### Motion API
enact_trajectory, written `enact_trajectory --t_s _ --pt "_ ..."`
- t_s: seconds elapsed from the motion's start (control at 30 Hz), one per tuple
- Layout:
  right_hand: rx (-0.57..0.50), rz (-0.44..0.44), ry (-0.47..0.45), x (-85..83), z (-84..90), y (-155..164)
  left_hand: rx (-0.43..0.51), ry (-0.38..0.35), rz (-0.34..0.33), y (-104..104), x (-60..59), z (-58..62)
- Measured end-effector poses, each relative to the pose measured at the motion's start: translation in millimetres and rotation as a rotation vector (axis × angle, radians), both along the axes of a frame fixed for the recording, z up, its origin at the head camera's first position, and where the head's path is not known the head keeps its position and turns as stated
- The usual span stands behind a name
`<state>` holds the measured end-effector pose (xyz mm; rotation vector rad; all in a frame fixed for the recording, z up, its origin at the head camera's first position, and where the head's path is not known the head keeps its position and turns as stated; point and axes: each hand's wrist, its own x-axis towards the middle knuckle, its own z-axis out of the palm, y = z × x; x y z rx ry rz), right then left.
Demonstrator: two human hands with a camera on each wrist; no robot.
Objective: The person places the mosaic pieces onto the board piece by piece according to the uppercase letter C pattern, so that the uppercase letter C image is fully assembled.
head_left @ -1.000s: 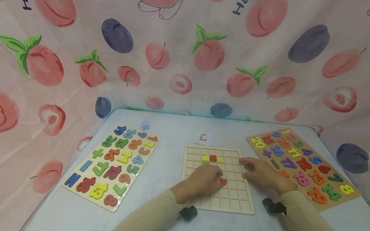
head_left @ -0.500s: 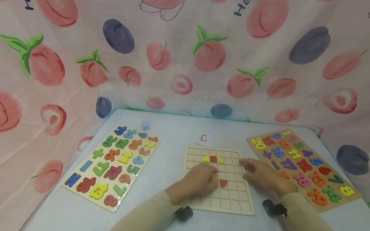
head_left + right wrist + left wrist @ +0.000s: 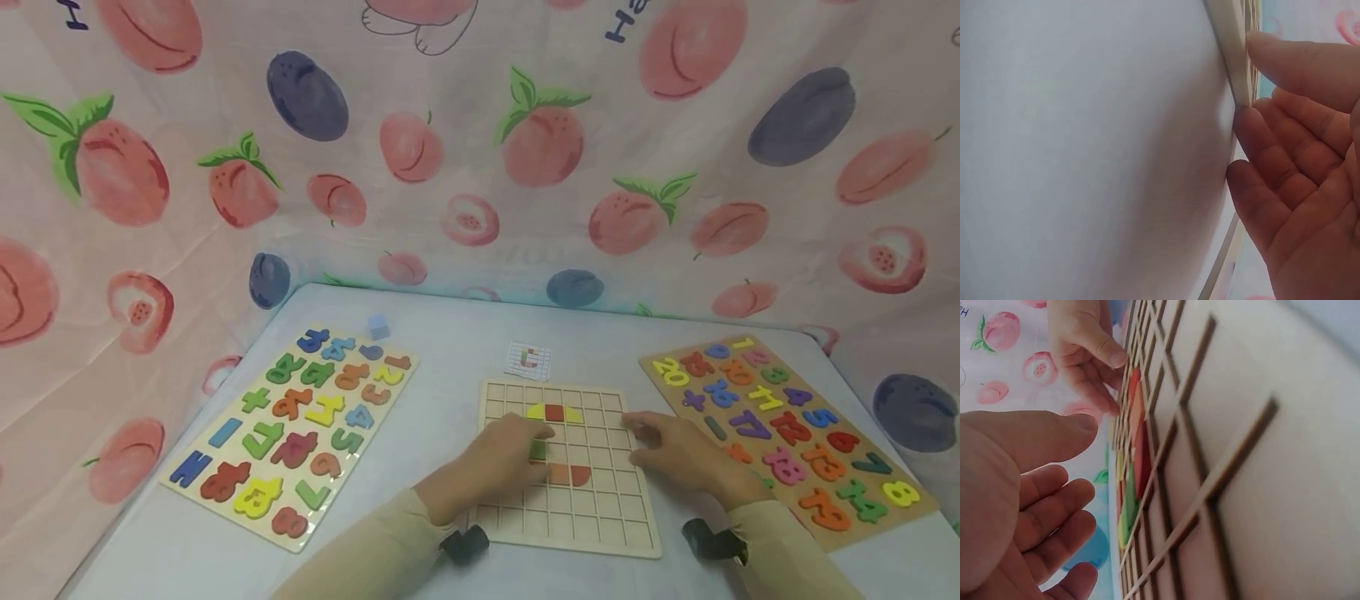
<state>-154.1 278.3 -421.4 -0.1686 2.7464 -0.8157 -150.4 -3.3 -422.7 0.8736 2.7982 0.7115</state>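
A wooden grid board (image 3: 611, 508) lies flat with coloured pieces in its squares. A red square (image 3: 554, 412) sits between two yellow corner pieces in the far part. Nearer lie an orange square (image 3: 559, 473) and a red rounded piece (image 3: 581, 475) side by side. My left hand (image 3: 491, 458) hovers over the board's left half, fingers loosely spread and holding nothing, partly covering a green piece (image 3: 537, 450). In the left wrist view another red piece (image 3: 1142, 462) shows beside the green. My right hand (image 3: 686, 454) rests relaxed at the board's right edge, thumb on the rim, fingertips against the side.
Behind the board lies a small printed grid card (image 3: 528, 360). Number puzzle boards flank it, one on the left (image 3: 330, 458) and one on the right (image 3: 731, 442). A pale blue cube (image 3: 378, 326) stands at the back left. A fruit-print curtain (image 3: 480, 150) hangs behind the table.
My left hand has drawn back to the left, its fingers spreading, uncovering the orange square and part of the green piece. The right hand has stayed at the board's edge.
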Motion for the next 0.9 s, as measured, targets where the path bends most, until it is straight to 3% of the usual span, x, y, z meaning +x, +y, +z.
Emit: enact_trajectory --t_s 0.3,0.53,0.77,0.9 --pt "0.024 0.001 0.008 2.4 2.9 1 -0.024 -0.051 0.077 -11 -8.9 5.7" --pt "0.012 0.0 0.063 7.1 8.7 0 -0.063 0.024 0.069 -26 -16.4 12.0" --pt "0.022 0.011 0.093 11.9 16.5 -3 -0.066 0.051 0.146 -39 -24.0 15.4" --pt "0.03 0.031 0.158 15.4 22.0 -7 -0.077 0.078 0.165 -46 -25.3 19.1"
